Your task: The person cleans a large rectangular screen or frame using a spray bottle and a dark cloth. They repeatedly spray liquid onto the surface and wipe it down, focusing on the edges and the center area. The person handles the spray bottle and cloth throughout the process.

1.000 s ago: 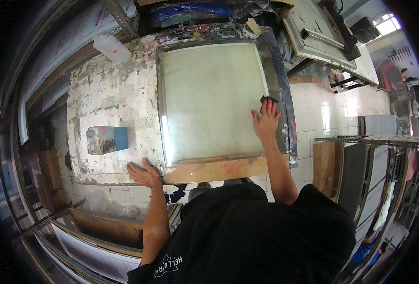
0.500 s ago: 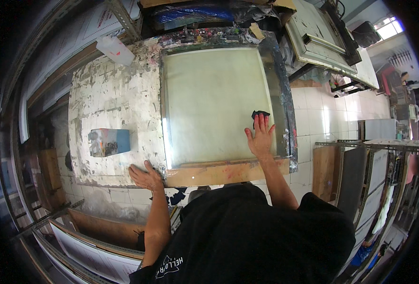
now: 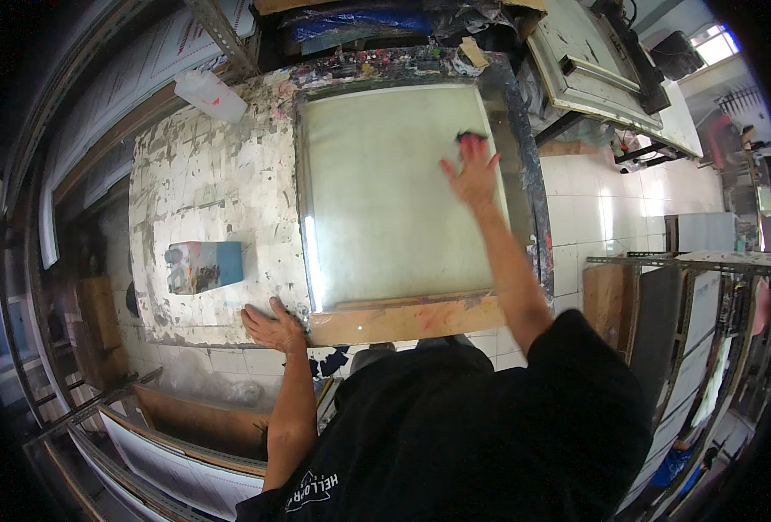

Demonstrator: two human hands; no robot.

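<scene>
My right hand (image 3: 472,179) lies palm down on a pale, taut screen mesh (image 3: 385,200), near its right side. Its reddened fingers press a small black rag (image 3: 471,136) against the surface; most of the rag is hidden under them. A wooden bar (image 3: 394,318) forms the near side of the screen's frame. My left hand (image 3: 274,327) rests with thumb and fingers apart on the near edge of the paint-marked table (image 3: 203,187), just left of that bar, holding nothing. Beyond it stands a paint-smeared, blue-sided container (image 3: 216,265).
A white plastic bottle (image 3: 211,96) with red marks lies at the table's far left. Ink-crusted edging (image 3: 377,65) runs behind the screen, with a beige scrap (image 3: 471,54) at its right. Racks of panels (image 3: 664,326) stand to the right and a wooden bin (image 3: 194,413) at lower left.
My right hand has slid away from me over the mesh, taking the black rag along, and my arm is stretched further. The left hand stays at the table edge.
</scene>
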